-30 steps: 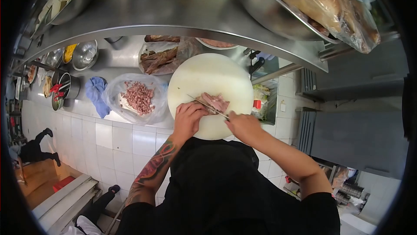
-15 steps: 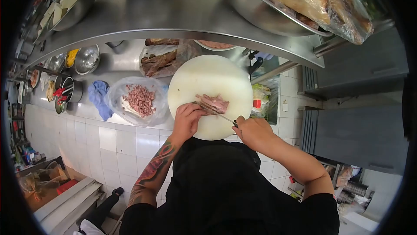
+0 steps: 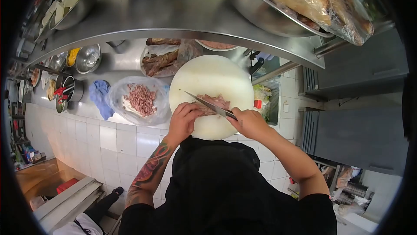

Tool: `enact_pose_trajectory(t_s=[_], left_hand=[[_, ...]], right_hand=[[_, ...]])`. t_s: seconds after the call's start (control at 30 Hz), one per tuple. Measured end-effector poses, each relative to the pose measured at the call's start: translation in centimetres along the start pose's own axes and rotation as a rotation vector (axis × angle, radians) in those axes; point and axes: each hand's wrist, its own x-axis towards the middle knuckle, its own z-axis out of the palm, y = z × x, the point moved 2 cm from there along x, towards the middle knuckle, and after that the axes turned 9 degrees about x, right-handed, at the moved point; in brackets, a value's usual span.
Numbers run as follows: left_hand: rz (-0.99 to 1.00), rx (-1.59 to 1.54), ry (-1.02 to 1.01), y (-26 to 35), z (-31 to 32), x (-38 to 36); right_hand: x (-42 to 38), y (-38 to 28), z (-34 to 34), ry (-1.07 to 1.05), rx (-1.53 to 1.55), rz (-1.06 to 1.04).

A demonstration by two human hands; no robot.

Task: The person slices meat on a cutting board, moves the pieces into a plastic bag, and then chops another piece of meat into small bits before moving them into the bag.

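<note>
A round white cutting board [image 3: 210, 72] lies in front of me with a piece of pink meat [image 3: 222, 101] on it. My right hand [image 3: 246, 123] is closed around the handle of a knife [image 3: 213, 106], whose blade points up and to the left across the meat. With fingers bent, my left hand [image 3: 184, 118] presses on the meat's left end, close beside the blade. Its fingertips are partly hidden. Left of the board, diced meat [image 3: 141, 100] sits on a clear plastic bag [image 3: 115, 102].
A blue cloth [image 3: 100, 98] lies beside the bag. Dark meat [image 3: 160, 63] in plastic is behind the board. Overhead, a steel shelf [image 3: 186, 13] carries a large bowl [image 3: 260, 13] with bagged meat. Another knife handle [image 3: 257, 66] sticks up at the board's right. Someone's leg [image 3: 102, 204] shows lower left.
The knife has slid forward and to the left, so more of its blade now extends past the meat. My right hand moved with it; my left hand stays on the meat.
</note>
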Motion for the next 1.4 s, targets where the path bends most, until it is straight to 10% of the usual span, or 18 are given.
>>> enact_pose_trajectory(t_s=[0.6,0.87,1.17,1.4], left_hand=[[0.002,0.000,-0.047,-0.6,0.1,-0.2],[-0.004,-0.042,-0.033,-1.3,0.1,-0.2],[0.017,-0.061,0.005,-1.5,0.1,-0.2],[0.010,-0.068,0.026,-1.9,0.5,-0.5]], right_hand=[[5.0,-1.5,3.9,0.114,-0.002,-0.146],[-0.9,-4.5,-2.0,-0.218,-0.111,0.115],[4.3,-1.7,3.1,0.116,0.010,-0.131],[-1.1,-4.3,-1.5,-0.184,-0.093,0.092]])
